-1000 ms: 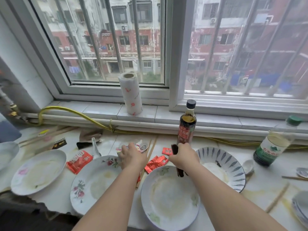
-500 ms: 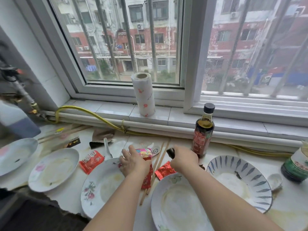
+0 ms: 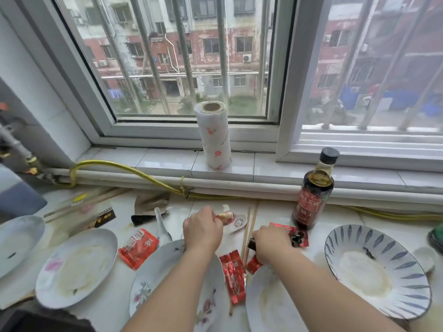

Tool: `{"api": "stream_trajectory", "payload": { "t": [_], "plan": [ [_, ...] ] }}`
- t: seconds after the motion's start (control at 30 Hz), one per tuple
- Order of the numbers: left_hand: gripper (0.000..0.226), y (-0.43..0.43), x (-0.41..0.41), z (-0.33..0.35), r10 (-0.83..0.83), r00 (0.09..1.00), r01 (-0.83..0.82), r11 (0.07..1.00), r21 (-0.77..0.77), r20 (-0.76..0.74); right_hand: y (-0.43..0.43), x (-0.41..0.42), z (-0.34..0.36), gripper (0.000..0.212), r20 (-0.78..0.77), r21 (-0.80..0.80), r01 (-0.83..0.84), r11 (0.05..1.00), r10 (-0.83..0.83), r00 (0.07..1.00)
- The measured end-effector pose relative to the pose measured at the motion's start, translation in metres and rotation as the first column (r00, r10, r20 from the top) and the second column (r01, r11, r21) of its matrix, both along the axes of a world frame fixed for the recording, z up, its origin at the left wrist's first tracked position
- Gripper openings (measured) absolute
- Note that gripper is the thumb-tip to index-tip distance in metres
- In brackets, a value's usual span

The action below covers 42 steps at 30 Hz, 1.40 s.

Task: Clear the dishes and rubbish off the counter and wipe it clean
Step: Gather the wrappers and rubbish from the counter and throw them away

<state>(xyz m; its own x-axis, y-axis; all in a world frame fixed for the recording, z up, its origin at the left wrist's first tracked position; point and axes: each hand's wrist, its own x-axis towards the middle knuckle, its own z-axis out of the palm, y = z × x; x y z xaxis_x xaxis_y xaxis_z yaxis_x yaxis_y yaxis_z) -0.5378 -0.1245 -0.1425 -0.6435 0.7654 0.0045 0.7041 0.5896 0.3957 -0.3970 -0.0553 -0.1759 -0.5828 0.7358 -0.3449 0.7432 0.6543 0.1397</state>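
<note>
Beneath the window [image 3: 191,68], the littered worktop [image 3: 271,209] is at rubbish-gathering: left grip [image 3: 202,230] pinches a crumpled wrapper [image 3: 225,215], right grip [image 3: 271,240] clamps a dark object [image 3: 251,241] beside a red packet [image 3: 291,230]. Next, likely that packet, then plates [image 3: 76,267].

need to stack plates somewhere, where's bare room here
The tiled sill is bare either side of the paper towel roll. The counter between the plates is crowded with red wrappers and chopsticks.

Glossy ceramic plates [image 3: 76,267], shiny foil packets [image 3: 233,271], wooden chopsticks [image 3: 249,226], glass bottle [image 3: 311,195], paper roll [image 3: 214,137], glossy tiled sill [image 3: 167,161].
</note>
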Motion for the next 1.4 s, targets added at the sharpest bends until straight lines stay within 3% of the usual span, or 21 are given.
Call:
{"api": "stream_trajectory", "payload": {
  "t": [0.13,0.3,0.53,0.67,0.77,0.87,1.17,1.3,1.4],
  "plan": [
    [0.003,0.007,-0.015,0.009,0.023,0.989,-0.047,0.986,0.161,0.143,0.001,-0.004,0.005,0.031,-0.029,0.004,0.062,0.998,-0.062,0.998],
    [0.015,0.022,-0.013,0.023,0.102,0.938,-0.225,0.907,0.356,0.331,0.010,0.000,0.020,0.030,-0.066,-0.050,0.141,0.989,-0.144,0.987],
    [0.047,0.039,-0.003,0.031,0.082,0.836,-0.291,0.905,0.311,0.543,0.005,0.005,0.013,0.029,0.033,-0.048,0.151,0.987,-0.149,0.988],
    [0.050,0.037,-0.007,0.021,0.045,0.821,-0.225,0.942,0.250,0.569,0.001,0.001,0.005,0.032,0.061,-0.026,0.167,0.986,-0.165,0.984],
    [0.023,0.034,-0.011,0.015,0.016,0.857,-0.151,0.964,0.221,0.515,0.002,0.003,0.006,0.032,0.016,-0.030,0.189,0.981,-0.189,0.982],
    [0.021,0.034,-0.012,0.011,0.000,0.898,-0.121,0.961,0.248,0.440,0.005,0.007,0.010,0.029,-0.038,-0.061,0.229,0.972,-0.231,0.972],
    [0.014,0.037,-0.003,0.009,-0.084,0.944,-0.023,0.948,0.318,0.319,0.008,0.001,0.002,0.031,0.109,-0.085,0.204,0.975,-0.195,0.975],
    [0.018,0.034,-0.006,0.007,-0.084,0.950,-0.012,0.953,0.303,0.302,0.015,0.002,0.010,0.027,-0.089,-0.088,0.252,0.964,-0.259,0.962],
    [0.016,0.035,-0.007,0.007,-0.084,0.950,-0.018,0.947,0.320,0.299,0.022,0.002,0.019,0.022,-0.298,-0.147,0.404,0.903,-0.430,0.852]
  ]
}}
